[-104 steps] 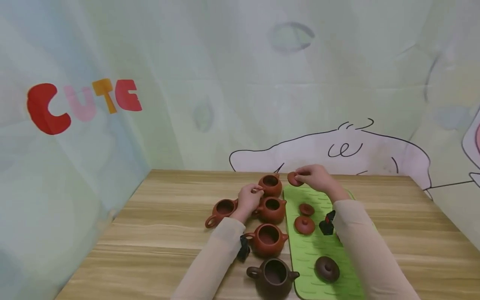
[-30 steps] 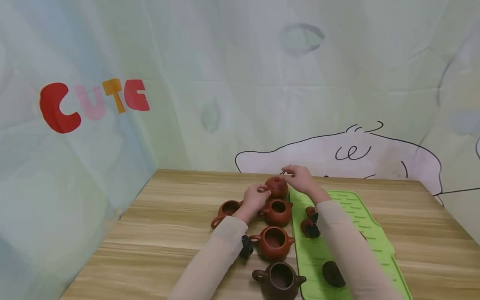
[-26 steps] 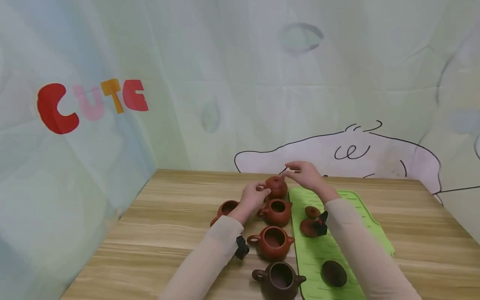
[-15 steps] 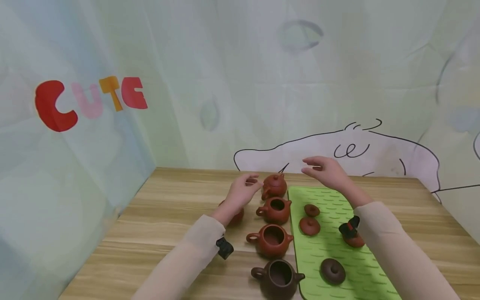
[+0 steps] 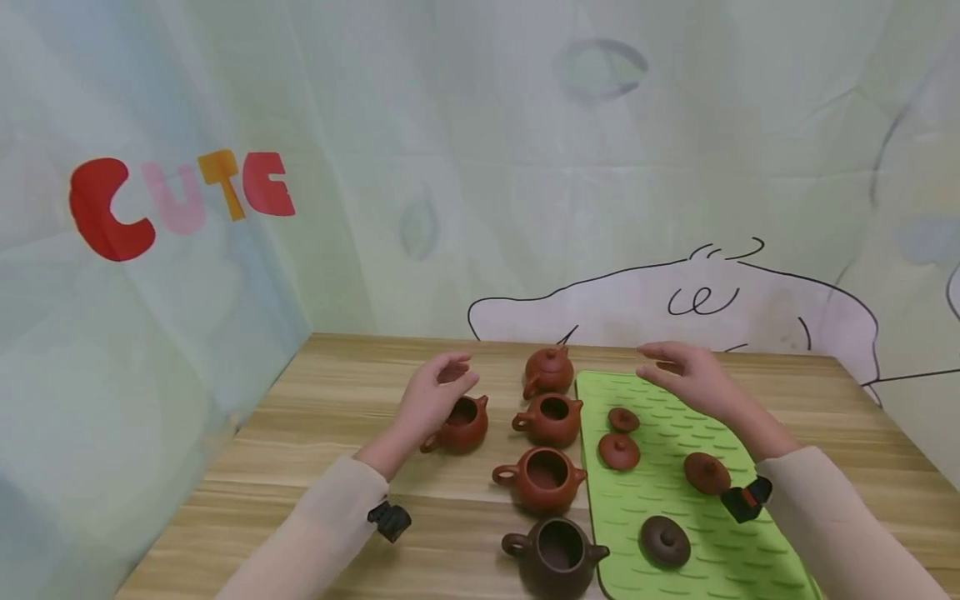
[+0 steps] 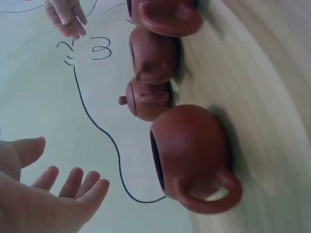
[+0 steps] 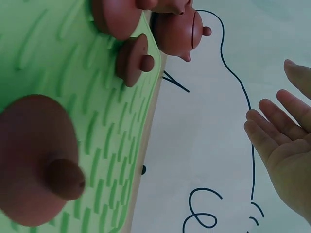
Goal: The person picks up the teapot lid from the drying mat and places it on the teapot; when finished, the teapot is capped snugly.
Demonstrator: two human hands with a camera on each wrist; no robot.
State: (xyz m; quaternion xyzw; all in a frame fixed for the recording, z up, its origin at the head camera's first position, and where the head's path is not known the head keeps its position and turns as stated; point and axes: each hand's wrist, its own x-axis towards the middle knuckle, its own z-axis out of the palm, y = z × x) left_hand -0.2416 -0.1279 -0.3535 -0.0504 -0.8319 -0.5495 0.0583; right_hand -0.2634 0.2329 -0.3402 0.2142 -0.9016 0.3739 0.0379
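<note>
My left hand (image 5: 433, 398) hovers with loosely bent fingers over the lidless reddish teapot (image 5: 463, 427) at the left; its fingers hold nothing. The right hand (image 5: 693, 379), also holding nothing, is raised over the back of the green mat (image 5: 720, 542). At the back of the table stands a small teapot with its lid on (image 5: 550, 372). In front of it, in a row, come two lidless red-brown teapots, a smaller one (image 5: 553, 419) and a wider one (image 5: 544, 481), then a dark brown lidless teapot (image 5: 558, 557).
Several lids lie on the mat: a small one (image 5: 623, 419), a red one (image 5: 619, 452), a reddish-brown one (image 5: 707, 472) and a dark brown one (image 5: 665, 542). A printed curtain (image 5: 420, 275) hangs behind the wooden table (image 5: 360, 367).
The right hand has set its lid on the rear teapot and drawn away to the right. My left hand has let go of that teapot and moved left.
</note>
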